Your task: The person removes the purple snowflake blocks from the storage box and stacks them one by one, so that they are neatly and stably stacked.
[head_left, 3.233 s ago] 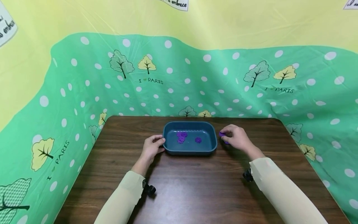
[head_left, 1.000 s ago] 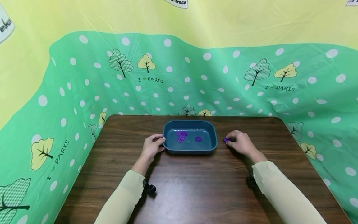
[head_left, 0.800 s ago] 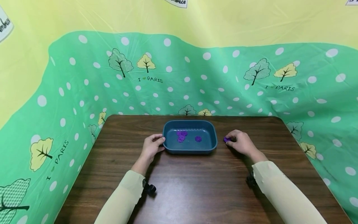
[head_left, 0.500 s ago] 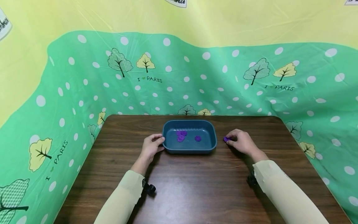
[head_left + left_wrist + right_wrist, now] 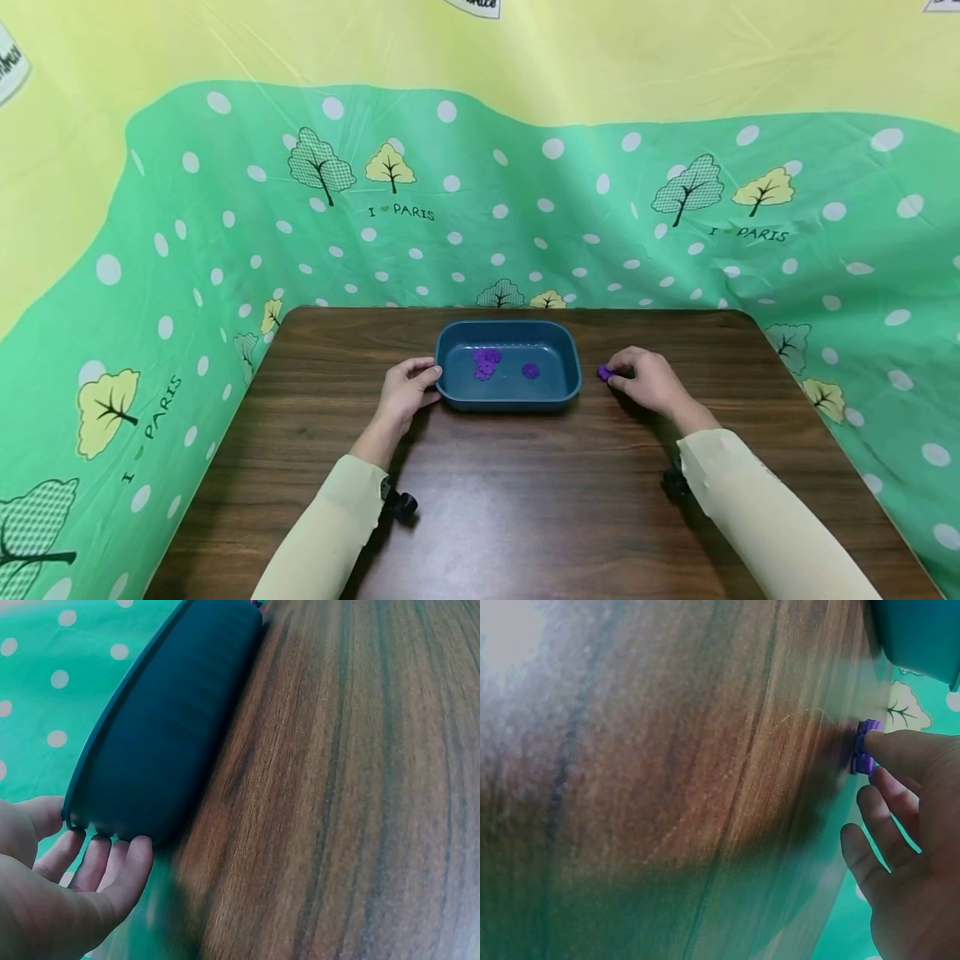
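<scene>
A dark blue rectangular tub stands near the table's far edge. Inside lie several flat purple flower-shaped pieces, bunched and overlapping at the left, with another purple piece apart on the right. My left hand holds the tub's left end; the left wrist view shows its thumb at the rim and fingertips against the outer wall. To the tub's right, my right hand pinches a purple flower-shaped piece between thumb and fingers, low over the table. Whether it is one piece or a stack, I cannot tell.
The brown wood-grain table reaches back to a green and yellow printed curtain, which also hangs along both sides. Black devices are strapped at the wrists. The table's middle front is bare wood.
Since the oldest frame, my right hand has moved slightly right and down, away from the tub, with a purple piece at its fingertips. Within the last second both hands stay nearly still.
</scene>
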The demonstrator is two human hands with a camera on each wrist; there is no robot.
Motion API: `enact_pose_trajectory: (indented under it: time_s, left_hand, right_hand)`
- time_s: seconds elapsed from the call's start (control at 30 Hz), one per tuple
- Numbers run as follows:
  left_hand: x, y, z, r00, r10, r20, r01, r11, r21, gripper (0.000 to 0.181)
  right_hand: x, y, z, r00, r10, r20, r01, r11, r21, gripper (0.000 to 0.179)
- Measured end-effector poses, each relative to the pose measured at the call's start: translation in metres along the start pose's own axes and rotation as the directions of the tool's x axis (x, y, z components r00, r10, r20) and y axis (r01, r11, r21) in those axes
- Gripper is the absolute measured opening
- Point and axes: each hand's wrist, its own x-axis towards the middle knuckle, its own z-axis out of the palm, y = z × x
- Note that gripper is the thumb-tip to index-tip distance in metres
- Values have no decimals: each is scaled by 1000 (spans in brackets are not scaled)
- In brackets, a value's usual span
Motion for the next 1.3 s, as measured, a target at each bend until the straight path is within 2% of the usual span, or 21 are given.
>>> enact_pose_trajectory:
  time_s: [0.3, 0.57, 0.9, 1.1, 1.3]
  left_hand:
    - [0, 0, 0, 1000, 3, -2, -3, 1000, 2, 36]
    - [0, 0, -1, 1000, 6, -4, -6, 1000, -3, 37]
    - [-2, 2, 0, 1000, 1, -1, -1, 1000, -9, 34]
    - [-3, 2, 0, 1000, 7, 1, -7, 1000, -2, 35]
    - [-3, 2, 1, 1000, 5, -7, -5, 1000, -2, 36]
  right_hand:
    - [1, -2, -5, 1000, 6, -2, -6, 1000, 0, 16]
    - [12, -10, -22, 1000, -9, 3, 9, 1000, -3, 21]
    - [32, -43, -37, 998, -61, -10, 61, 998, -7, 22]
    - [43, -65, -36, 993, -121, -11, 121, 993, 9, 23]
    - [49, -83, -29, 989, -145, 13, 144, 989, 23, 25]
